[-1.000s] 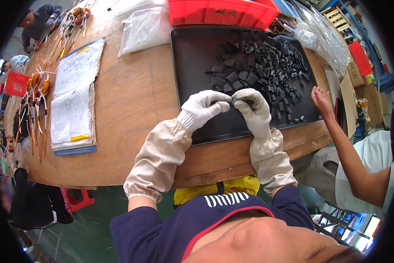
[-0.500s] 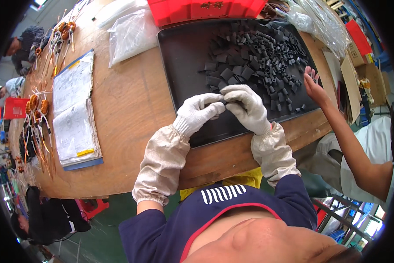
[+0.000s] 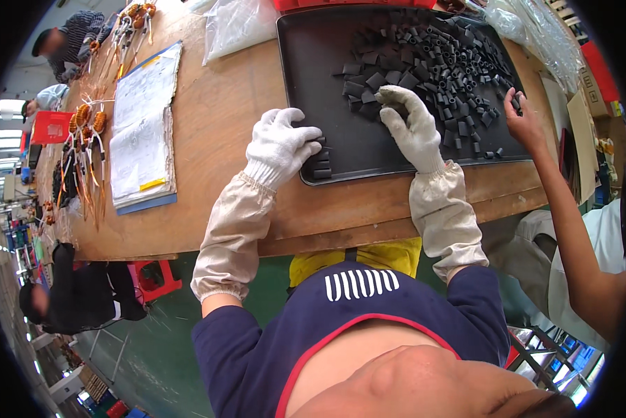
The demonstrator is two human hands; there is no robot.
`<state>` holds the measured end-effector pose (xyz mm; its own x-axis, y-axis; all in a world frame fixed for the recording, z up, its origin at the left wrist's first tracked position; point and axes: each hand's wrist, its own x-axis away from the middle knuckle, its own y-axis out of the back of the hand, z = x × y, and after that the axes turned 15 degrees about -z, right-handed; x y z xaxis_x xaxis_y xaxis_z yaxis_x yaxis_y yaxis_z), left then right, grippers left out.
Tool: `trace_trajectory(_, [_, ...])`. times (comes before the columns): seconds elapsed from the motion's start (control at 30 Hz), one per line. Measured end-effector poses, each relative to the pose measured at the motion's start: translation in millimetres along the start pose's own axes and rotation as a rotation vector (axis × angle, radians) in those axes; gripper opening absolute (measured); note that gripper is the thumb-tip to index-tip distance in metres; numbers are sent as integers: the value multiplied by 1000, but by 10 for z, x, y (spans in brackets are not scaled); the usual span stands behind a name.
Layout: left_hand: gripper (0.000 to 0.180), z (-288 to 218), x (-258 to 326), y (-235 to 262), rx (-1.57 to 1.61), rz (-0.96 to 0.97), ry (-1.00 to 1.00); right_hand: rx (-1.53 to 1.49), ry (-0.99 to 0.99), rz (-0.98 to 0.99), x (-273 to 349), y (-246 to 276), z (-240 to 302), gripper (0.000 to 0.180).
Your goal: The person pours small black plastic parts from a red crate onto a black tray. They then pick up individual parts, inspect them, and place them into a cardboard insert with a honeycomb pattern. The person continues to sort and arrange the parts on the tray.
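Both my hands wear white knit gloves with pale sleeve covers. My left hand is at the left edge of a black tray, thumb and finger closed around a small black tube piece. Just below those fingertips, several short black tube pieces lie in a row along the tray's near left corner. Over the tray's middle, my right hand has its thumb and fingers apart, beside the loose heap of black tube pieces. I make out nothing held in it.
A co-worker's bare hand is at the tray's right edge. On the wooden table, an open paper folder and wound copper coils lie to the left. Clear plastic bags and a red bin stand beyond the tray.
My hands, which were together over the tray, have separated. The left has gone to the tray's left edge, the right toward the heap. The view has shifted, and the row of pieces shows now.
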<state>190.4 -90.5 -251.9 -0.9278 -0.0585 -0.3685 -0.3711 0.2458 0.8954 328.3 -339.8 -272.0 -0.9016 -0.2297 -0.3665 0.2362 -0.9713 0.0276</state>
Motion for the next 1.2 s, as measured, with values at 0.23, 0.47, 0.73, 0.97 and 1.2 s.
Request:
trace_trajectory(0.23, [33,-101,144,-28,-41,-41,-31,-18,-15,-79,-9,51,32,28])
trace_trajectory(0.47, [37,-82,-95,-24,71,-275,-121,67,147,-431,-237,838,143,19])
trace_trajectory(0.73, [61,-324,-769,-506,120,-139,-219,980,463,-259,-352,1423,-59,15])
trace_trajectory(0.97, [40,-421,-1022,-449,67,79,-155,1291,470,49,-557,1272,-109,28])
trace_trajectory(1.2, [29,-228,-733,-556,365,-168,-62,323,-67,-313,-452,1213,-27,22])
